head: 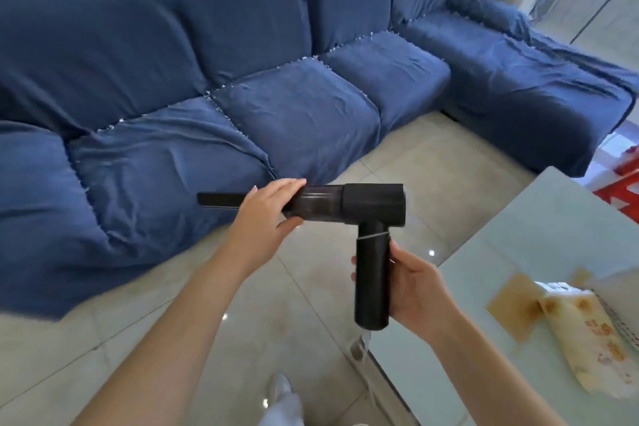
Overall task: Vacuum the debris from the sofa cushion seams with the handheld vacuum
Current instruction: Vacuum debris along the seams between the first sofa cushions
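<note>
glass table [539,225] beside vacuum [373,206]; sofa [276,107] just beyond

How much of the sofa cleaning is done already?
Hardly any. Done: the handheld vacuum is picked up. In hand: the right hand grips its handle, and the left hand holds the barrel by the nozzle, which points at the sofa without touching it. Left: white bits along the cushion seams.
</note>
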